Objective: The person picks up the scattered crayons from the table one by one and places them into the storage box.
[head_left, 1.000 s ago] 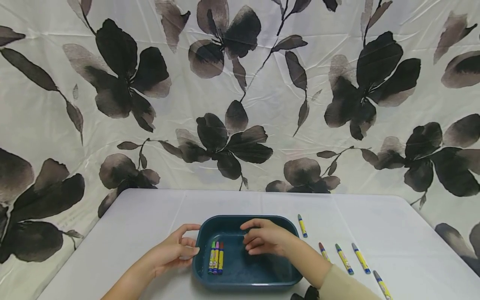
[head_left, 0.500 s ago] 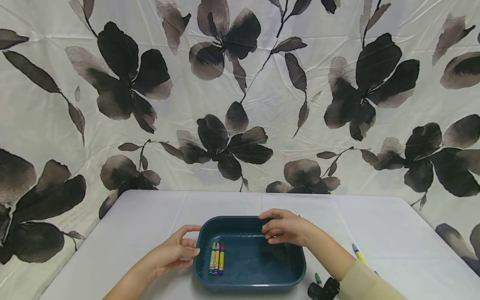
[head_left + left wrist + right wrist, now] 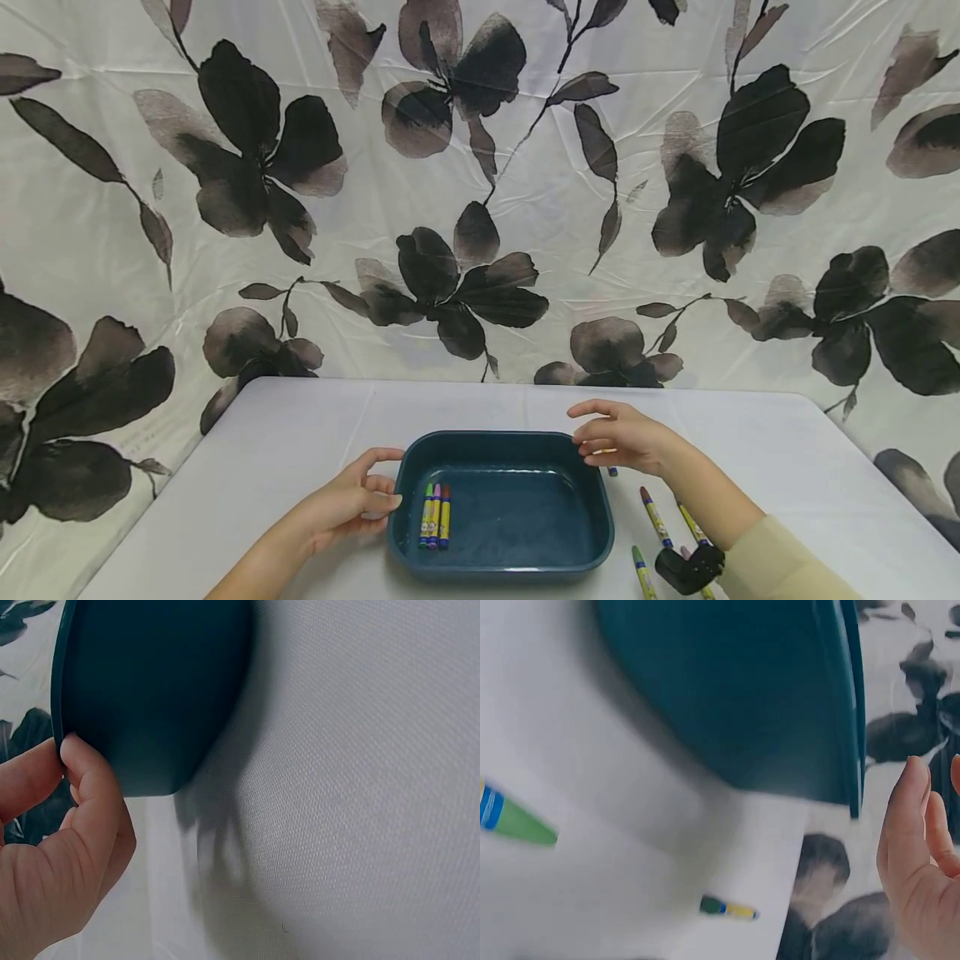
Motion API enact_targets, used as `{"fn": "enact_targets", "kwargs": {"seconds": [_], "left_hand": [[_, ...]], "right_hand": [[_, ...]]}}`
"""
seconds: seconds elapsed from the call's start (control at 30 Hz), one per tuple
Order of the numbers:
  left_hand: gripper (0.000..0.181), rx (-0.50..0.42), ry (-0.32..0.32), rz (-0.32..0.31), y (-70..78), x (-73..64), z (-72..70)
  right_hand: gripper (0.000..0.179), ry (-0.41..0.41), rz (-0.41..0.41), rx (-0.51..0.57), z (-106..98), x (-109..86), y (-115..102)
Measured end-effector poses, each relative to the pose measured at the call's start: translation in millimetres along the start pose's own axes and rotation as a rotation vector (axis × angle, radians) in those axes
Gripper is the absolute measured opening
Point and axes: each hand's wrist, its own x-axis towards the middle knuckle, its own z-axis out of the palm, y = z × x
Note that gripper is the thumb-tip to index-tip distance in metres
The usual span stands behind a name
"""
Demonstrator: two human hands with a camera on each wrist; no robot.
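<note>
Left hand (image 3: 356,500) was on the tray (image 3: 517,517), left end. Thumb (image 3: 386,502) and fingertips met at the rim in a light pinch; left wrist view had one digit against the outer wall, just under the lip. Index finger (image 3: 378,456) reached toward the far-left corner, other fingers bent below it. Left forearm (image 3: 262,550) ran up from the near-left of the tray, bare as far as visible.

Right hand (image 3: 626,437) hung by the far-right corner, loosely bent fingers pointing left; right wrist view had it apart from the rim. Right forearm (image 3: 712,483) slanted up from the near-right of the tray, pale sleeve (image 3: 787,562) pulled clear of the wrist.
</note>
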Motion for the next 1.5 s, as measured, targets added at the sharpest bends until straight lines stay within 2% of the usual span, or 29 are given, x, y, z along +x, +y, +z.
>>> {"fn": "enact_targets", "kwargs": {"seconds": [0.6,0.7,0.97,1.5], "left_hand": [[0.067,-0.013,-0.033,0.020,-0.2,1.8,-1.6],[0.067,-0.011,-0.031,0.022,-0.4,1.7,-1.7],[0.068,-0.012,-0.032,0.020,-1.1,1.7,-1.9],[0.068,-0.025,-0.039,0.023,-0.8,1.4,-1.8]], "right_hand": [[0.046,0.115,0.034,-0.020,-35.6,-2.9,14.0],[0.046,0.133,0.055,-0.028,-38.0,-1.9,17.5],[0.050,0.210,0.129,-0.136,-43.2,-0.2,30.5],[0.043,0.331,0.174,-0.161,-42.1,15.5,58.3]]}}
